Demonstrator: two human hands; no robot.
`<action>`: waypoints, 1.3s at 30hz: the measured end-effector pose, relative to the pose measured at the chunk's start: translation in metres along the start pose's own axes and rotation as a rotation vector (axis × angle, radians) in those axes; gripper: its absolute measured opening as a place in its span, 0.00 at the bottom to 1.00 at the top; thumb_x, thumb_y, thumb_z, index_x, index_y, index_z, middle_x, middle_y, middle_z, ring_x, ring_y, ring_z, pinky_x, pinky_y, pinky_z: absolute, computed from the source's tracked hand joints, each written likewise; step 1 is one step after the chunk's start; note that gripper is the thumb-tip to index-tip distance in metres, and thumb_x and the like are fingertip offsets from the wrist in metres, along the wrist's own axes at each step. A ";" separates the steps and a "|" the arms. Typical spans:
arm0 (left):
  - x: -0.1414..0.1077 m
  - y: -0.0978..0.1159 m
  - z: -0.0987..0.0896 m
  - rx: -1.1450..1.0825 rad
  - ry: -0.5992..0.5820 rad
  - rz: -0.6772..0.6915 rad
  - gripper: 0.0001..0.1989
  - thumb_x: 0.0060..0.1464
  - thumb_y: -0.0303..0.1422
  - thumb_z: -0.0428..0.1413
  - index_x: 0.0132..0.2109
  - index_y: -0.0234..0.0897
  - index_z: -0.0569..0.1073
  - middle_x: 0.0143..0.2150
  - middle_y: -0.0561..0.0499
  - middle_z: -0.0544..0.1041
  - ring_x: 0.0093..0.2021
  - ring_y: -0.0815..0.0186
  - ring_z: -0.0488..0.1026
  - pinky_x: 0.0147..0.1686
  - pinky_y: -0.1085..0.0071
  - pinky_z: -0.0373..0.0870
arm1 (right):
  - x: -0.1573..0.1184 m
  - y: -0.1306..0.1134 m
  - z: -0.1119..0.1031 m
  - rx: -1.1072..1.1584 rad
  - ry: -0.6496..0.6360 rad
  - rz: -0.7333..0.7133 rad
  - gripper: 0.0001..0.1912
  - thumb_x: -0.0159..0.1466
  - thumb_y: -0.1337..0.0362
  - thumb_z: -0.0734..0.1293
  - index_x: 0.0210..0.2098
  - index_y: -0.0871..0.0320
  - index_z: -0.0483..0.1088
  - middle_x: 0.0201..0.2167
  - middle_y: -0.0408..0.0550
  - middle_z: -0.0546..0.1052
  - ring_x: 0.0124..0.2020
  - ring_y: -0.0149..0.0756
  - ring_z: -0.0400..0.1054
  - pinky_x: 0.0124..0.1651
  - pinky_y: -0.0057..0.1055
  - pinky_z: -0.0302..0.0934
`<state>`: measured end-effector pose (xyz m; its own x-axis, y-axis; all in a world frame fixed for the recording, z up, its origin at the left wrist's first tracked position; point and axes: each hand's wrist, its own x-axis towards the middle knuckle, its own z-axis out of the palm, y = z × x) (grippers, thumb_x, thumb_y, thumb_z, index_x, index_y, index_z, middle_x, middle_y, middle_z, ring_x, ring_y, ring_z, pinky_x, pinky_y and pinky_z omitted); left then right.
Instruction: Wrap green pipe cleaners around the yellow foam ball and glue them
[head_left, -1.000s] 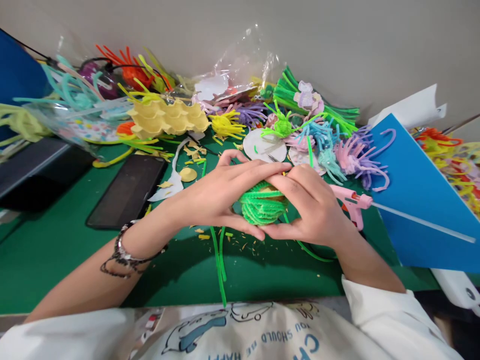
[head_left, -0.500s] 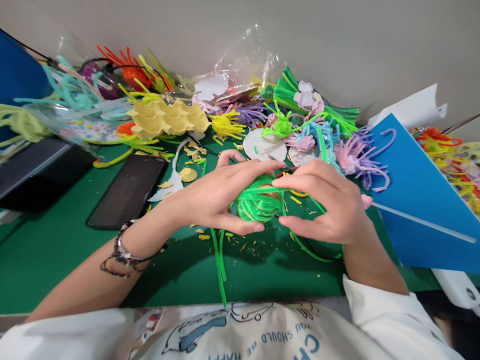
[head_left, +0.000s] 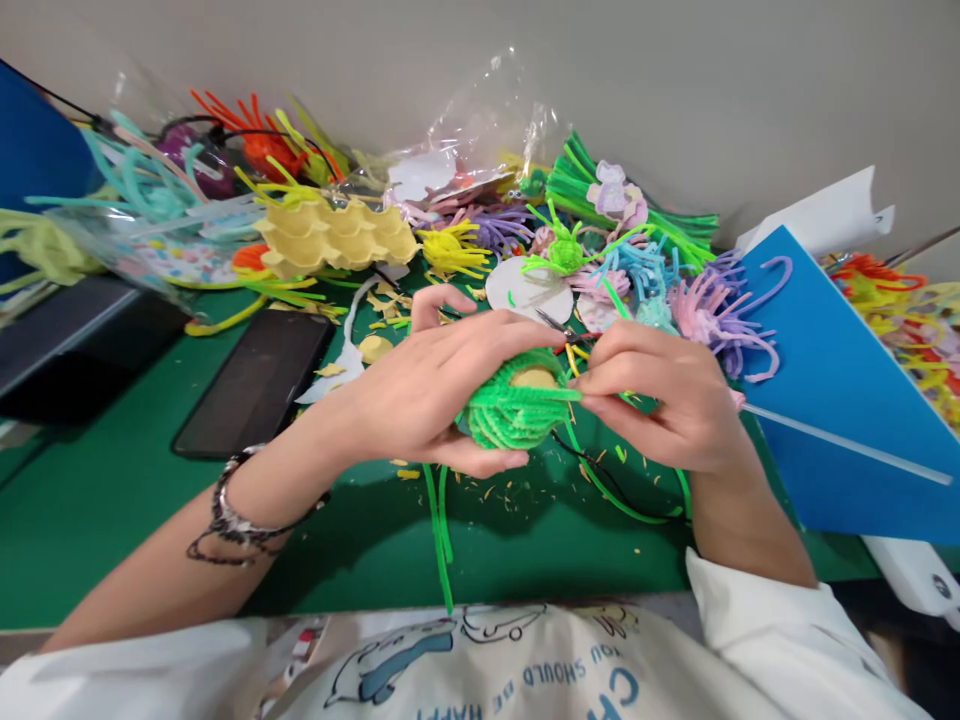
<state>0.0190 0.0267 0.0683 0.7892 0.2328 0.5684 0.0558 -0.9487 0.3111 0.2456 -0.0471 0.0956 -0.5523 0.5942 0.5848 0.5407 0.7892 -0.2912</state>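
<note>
A ball wrapped in green pipe cleaner (head_left: 517,415) sits in my left hand (head_left: 427,385), with the thumb below it and the fingers across its top. A pale yellowish core shows through a gap in the wrapping. My right hand (head_left: 660,395) pinches a green strand at the ball's right side between thumb and forefinger. Just behind the ball lie scissors (head_left: 570,335), their handles partly hidden by my right hand. Loose green pipe cleaners (head_left: 442,530) lie on the green table (head_left: 337,560) under my hands.
A black phone (head_left: 255,385) and a dark box (head_left: 82,345) lie to the left. Behind are a yellow egg carton piece (head_left: 337,238), a white disc (head_left: 529,290) and several pipe-cleaner figures. A blue board (head_left: 847,430) leans at the right. Yellow scraps litter the table.
My right fingers have closed into a pinch on the green strand. The ball has turned, so more of its pale core shows, and the scissors are less covered.
</note>
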 end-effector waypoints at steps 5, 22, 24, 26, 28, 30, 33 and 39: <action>-0.002 -0.004 0.002 -0.032 0.066 0.038 0.35 0.57 0.56 0.51 0.65 0.44 0.59 0.55 0.46 0.77 0.49 0.51 0.76 0.53 0.53 0.59 | -0.002 0.001 0.001 -0.002 -0.017 -0.002 0.07 0.68 0.68 0.62 0.34 0.54 0.70 0.29 0.42 0.73 0.31 0.29 0.68 0.34 0.27 0.63; 0.001 0.004 0.011 -0.334 -0.204 -0.067 0.27 0.54 0.50 0.54 0.55 0.40 0.62 0.44 0.48 0.79 0.37 0.59 0.72 0.47 0.57 0.63 | 0.000 0.028 0.018 0.093 0.064 0.321 0.15 0.68 0.54 0.63 0.46 0.57 0.72 0.41 0.49 0.75 0.43 0.34 0.70 0.44 0.32 0.66; 0.001 0.002 0.010 -0.285 -0.198 -0.079 0.28 0.54 0.51 0.53 0.55 0.40 0.61 0.45 0.47 0.79 0.35 0.60 0.72 0.48 0.56 0.63 | -0.004 0.018 0.008 -0.068 0.078 0.348 0.18 0.68 0.54 0.63 0.53 0.55 0.69 0.48 0.52 0.73 0.51 0.40 0.68 0.53 0.40 0.65; 0.001 0.002 0.009 -0.239 -0.180 -0.075 0.29 0.55 0.53 0.52 0.56 0.39 0.61 0.47 0.45 0.78 0.35 0.60 0.71 0.48 0.56 0.63 | -0.011 0.006 -0.008 -0.201 0.062 0.352 0.16 0.67 0.58 0.64 0.53 0.54 0.69 0.48 0.52 0.73 0.54 0.42 0.67 0.56 0.44 0.64; 0.001 0.002 0.006 -0.187 -0.137 -0.067 0.31 0.56 0.55 0.51 0.57 0.38 0.61 0.49 0.43 0.77 0.37 0.59 0.72 0.48 0.56 0.63 | -0.024 -0.007 -0.028 -0.185 -0.035 0.318 0.09 0.66 0.62 0.65 0.45 0.54 0.73 0.42 0.49 0.75 0.46 0.38 0.71 0.49 0.38 0.67; 0.001 0.003 0.005 -0.135 -0.088 -0.056 0.31 0.57 0.55 0.50 0.57 0.37 0.61 0.50 0.41 0.77 0.39 0.58 0.72 0.47 0.57 0.63 | -0.043 -0.015 -0.046 0.055 -0.378 0.288 0.06 0.67 0.63 0.65 0.38 0.53 0.75 0.36 0.44 0.78 0.38 0.32 0.74 0.43 0.31 0.69; 0.001 0.004 0.005 -0.081 -0.046 -0.048 0.30 0.59 0.54 0.50 0.57 0.36 0.60 0.50 0.41 0.77 0.37 0.61 0.71 0.46 0.58 0.63 | -0.083 -0.018 -0.064 0.315 -0.739 0.477 0.13 0.70 0.63 0.60 0.35 0.55 0.76 0.31 0.43 0.79 0.31 0.29 0.75 0.34 0.26 0.68; 0.003 0.002 0.011 -0.038 -0.003 -0.023 0.29 0.60 0.54 0.49 0.57 0.36 0.60 0.50 0.42 0.76 0.37 0.61 0.71 0.45 0.60 0.62 | -0.165 0.002 -0.062 0.033 -0.492 1.034 0.16 0.63 0.51 0.64 0.28 0.56 0.68 0.26 0.45 0.74 0.27 0.35 0.68 0.30 0.32 0.63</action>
<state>0.0281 0.0236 0.0621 0.7899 0.2537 0.5583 0.0509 -0.9344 0.3526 0.3774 -0.1534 0.0452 -0.0454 0.9518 -0.3033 0.8678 -0.1128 -0.4840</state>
